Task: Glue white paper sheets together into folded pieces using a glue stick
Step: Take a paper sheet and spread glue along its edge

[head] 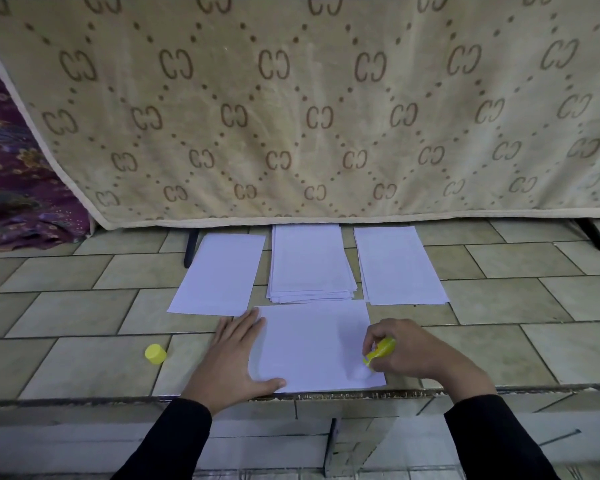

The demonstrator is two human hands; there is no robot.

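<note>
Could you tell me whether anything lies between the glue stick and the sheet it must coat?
Nothing visible: the right hand holds the glue stick tip-down on the sheet; the left hand rests on its left edge.

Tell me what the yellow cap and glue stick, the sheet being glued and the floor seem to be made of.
Cap and glue stick: likely plastic, smooth, evenly bright yellow. Sheet: thin white paper, matte, lying flat. Floor: probably ceramic or stone tile, pale beige, mottled, with dark joints between the slabs.
</note>
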